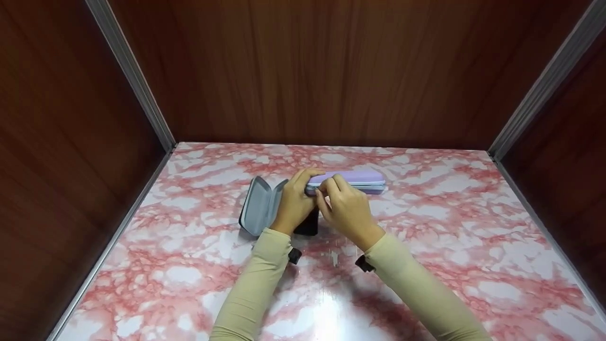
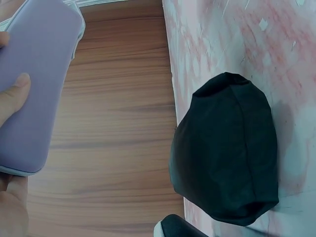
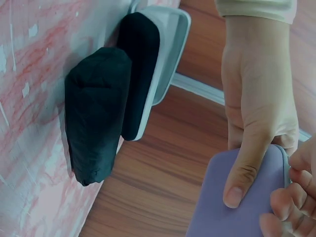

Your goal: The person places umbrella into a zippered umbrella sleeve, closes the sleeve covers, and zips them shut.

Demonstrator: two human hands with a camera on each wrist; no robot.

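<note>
A purple zip case [image 1: 352, 176] with a pale zipper band is held up over the table. My left hand [image 1: 297, 199] grips its left end, the thumb [image 3: 242, 182] lying flat across the purple face in the right wrist view. At the zipper edge near that same end, my right hand [image 1: 348, 208] pinches with curled fingers; the zipper pull is hidden behind them. Below the hands a soft black pouch [image 2: 227, 153] lies on the table, partly covered by the left hand in the head view.
Left of the pouch stands an opened hard case [image 1: 258, 203], dark outside and grey inside. The red-and-white marbled tabletop [image 1: 450, 270] is bounded by brown wood-grain panels [image 1: 331, 76] at the back and both sides.
</note>
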